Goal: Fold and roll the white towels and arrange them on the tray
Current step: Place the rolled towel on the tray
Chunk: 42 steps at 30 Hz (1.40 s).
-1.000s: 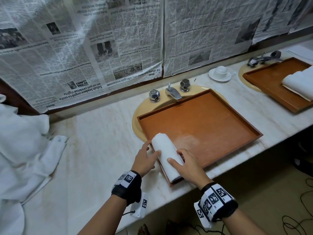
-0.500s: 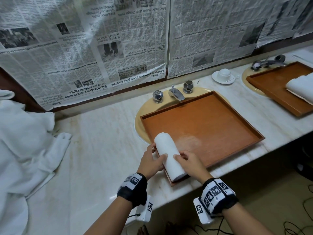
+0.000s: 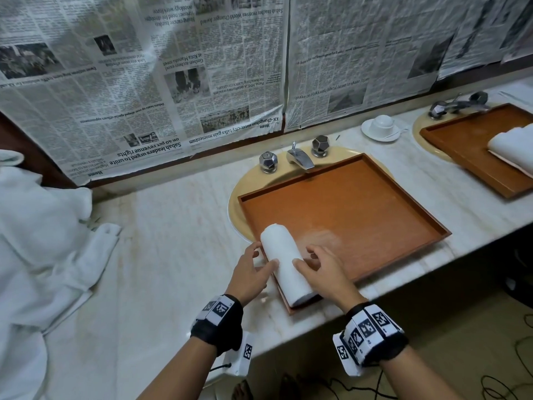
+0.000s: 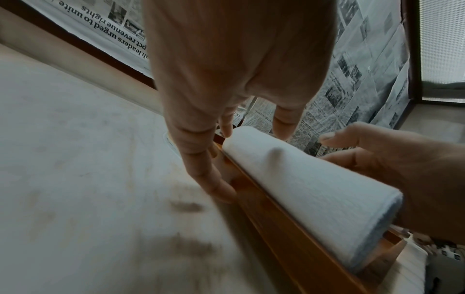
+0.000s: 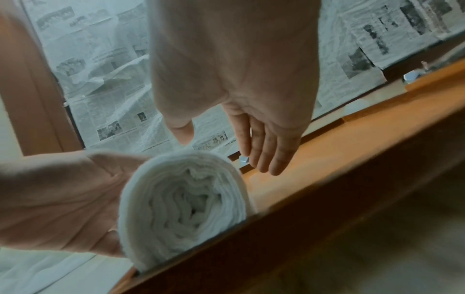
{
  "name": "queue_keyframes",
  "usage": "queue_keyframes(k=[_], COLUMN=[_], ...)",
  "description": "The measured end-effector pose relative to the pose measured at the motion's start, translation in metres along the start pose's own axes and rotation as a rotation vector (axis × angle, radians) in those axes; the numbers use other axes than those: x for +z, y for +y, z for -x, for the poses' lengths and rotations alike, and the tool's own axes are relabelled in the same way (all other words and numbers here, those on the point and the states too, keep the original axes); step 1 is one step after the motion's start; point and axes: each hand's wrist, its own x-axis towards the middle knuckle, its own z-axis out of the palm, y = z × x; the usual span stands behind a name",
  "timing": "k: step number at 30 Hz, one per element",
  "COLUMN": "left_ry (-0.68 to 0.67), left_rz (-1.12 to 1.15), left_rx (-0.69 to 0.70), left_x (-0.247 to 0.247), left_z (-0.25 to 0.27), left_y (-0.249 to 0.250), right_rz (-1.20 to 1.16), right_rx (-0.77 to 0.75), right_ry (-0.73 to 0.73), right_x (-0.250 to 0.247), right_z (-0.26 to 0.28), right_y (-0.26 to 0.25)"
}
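Observation:
A rolled white towel [image 3: 284,255] [image 4: 302,189] [image 5: 186,202] lies inside the brown tray [image 3: 360,215], along its left rim [image 4: 289,238], with its spiral end toward me. My left hand [image 3: 259,261] is on the roll's left side, fingers straight and reaching down by the rim, thumb touching the towel. My right hand [image 3: 304,256] is on the roll's right side; its fingers [image 5: 264,159] are straight and hover over the tray floor, the thumb just above the roll. Neither hand grips the towel.
A heap of loose white towels [image 3: 34,241] covers the counter's left end. The tray sits over a sink with a faucet [image 3: 300,157]. Farther right are a cup and saucer [image 3: 380,127] and a second tray [image 3: 461,145] holding a folded towel [image 3: 513,148]. The counter's front edge is close.
Both hands cupped the roll before; now their fingers have straightened and eased off it. The roll stays in the same spot on the tray.

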Motion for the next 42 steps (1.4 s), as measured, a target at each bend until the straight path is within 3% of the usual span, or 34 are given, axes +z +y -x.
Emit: queue_keyframes(k=[8, 15, 32, 42], left_ry=[0.068, 0.198, 0.503, 0.773], left_rz=[-0.170, -0.291, -0.512, -0.688], left_rx=[0.092, 0.154, 0.005, -0.022], left_x=[-0.026, -0.095, -0.367, -0.489], left_z=[0.011, 0.041, 0.126, 0.109], left_y=[0.002, -0.009, -0.131, -0.121], right_rz=[0.240, 0.346, 0.448, 0.464], right_rx=[-0.203, -0.418, -0.660, -0.783], right_ry=[-0.016, -0.015, -0.257, -0.299], right_x=[-0.015, 0.024, 0.262, 0.367], right_z=[0.002, -0.002, 0.016, -0.019], right_y=[-0.035, -0.082, -0.271, -0.380])
